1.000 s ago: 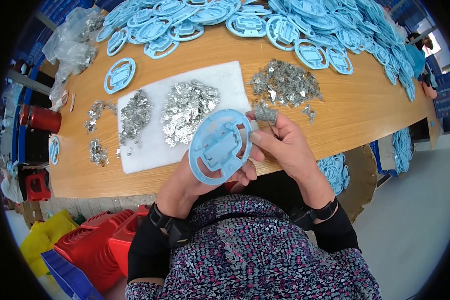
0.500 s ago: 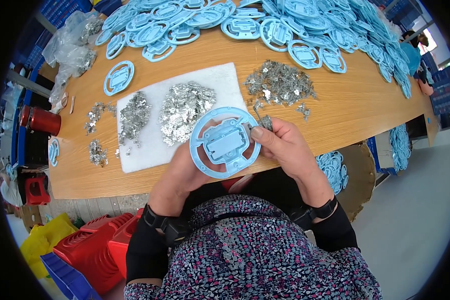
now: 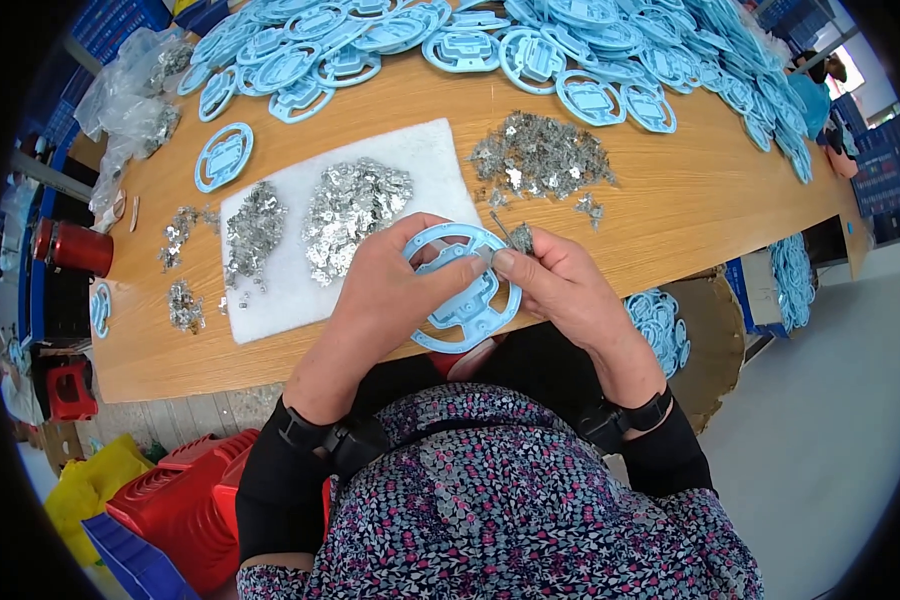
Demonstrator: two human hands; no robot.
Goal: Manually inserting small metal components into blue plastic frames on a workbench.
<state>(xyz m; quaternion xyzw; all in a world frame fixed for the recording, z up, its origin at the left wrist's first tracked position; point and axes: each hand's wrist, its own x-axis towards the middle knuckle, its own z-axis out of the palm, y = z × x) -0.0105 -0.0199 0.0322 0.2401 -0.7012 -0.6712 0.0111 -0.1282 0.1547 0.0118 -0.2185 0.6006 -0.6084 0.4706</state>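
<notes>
At the wooden bench (image 3: 670,210), near a white mat's (image 3: 430,150) right edge, left hand (image 3: 390,287) and right hand (image 3: 565,292) clamp fingers on a blue wheel (image 3: 470,308) (seemingly thumb-pressing, which next calls for steady support).

One left hand (image 3: 390,285) and one right hand (image 3: 567,300) hold one blue wheel-shaped part (image 3: 473,307); one white mat (image 3: 282,316) bears two metal-piece heaps (image 3: 357,215).

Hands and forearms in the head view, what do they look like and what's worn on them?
The left hand and right hand are gloveless. Plain black sleeves cover the forearms, ending near the wrists. Each wrist carries a black strap with a chunky dark module. No cables show.
</notes>
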